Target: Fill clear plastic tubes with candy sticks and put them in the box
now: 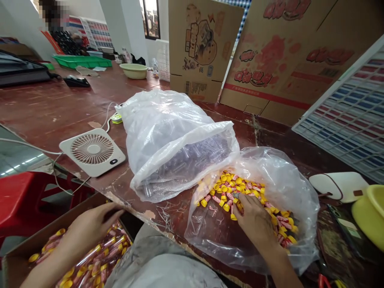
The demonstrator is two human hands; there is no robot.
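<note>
My left hand (100, 220) hangs over a cardboard box (18, 256) of clear tubes (93, 256) with yellow caps and pink-and-white contents. Its fingers stretch to the right, thumb apart, holding nothing visible. In an opened clear plastic bag (216, 236) lies a pile of yellow caps (225, 188) with pink-and-white pieces attached. My right hand (253, 216) reaches into this pile, fingers bent down and drawn together; what lies between the fingertips is hidden. A grey covering shows at one fingertip. Behind, a large white sack (168, 116) lies on its side, mouth facing me, full of empty clear tubes (192, 158).
A white fan (93, 150) with cables lies at the left, above a red stool (18, 196). Cardboard panels (207, 48) and a white plastic grid (345, 108) stand behind. At right are a white device (339, 186), a phone (345, 224) and a yellow basin (370, 216). Another person (66, 40) is far left.
</note>
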